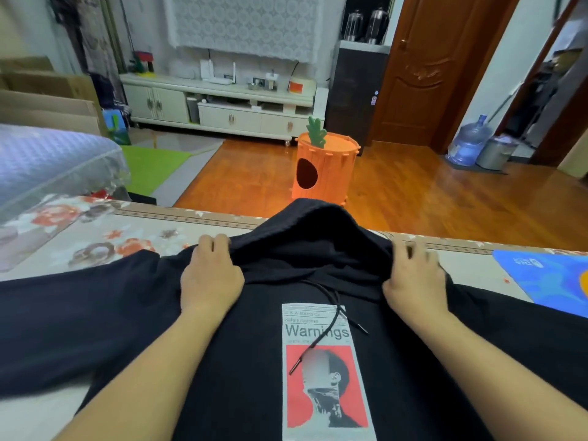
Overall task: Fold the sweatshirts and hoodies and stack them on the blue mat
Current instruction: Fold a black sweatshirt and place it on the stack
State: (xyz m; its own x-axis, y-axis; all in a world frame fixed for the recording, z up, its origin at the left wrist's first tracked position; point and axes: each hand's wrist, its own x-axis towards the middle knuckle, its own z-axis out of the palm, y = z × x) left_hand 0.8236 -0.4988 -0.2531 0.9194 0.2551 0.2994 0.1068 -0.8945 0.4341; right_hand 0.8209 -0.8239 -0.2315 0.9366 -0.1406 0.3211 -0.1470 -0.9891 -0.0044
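Observation:
A black hoodie [241, 361] lies front up across the floral-covered surface [95, 237], its printed "Warnings" patch facing me and its hood [311, 230] at the far edge. Its left sleeve spreads out to the left. My left hand [211, 275] grips the fabric at the left shoulder beside the hood. On the other side of the hood, my right hand [413, 281] grips the fabric at the right shoulder. The drawstrings lie loose over the print. A blue mat [547, 278] lies at the right edge, partly out of frame, with nothing seen on it.
Beyond the surface's far edge is a wooden floor with an orange carrot-shaped bin [324, 167]. A quilted blue seat [47, 160] stands at the left, a TV cabinet [222, 103] at the back, a water jug [469, 141] by the door.

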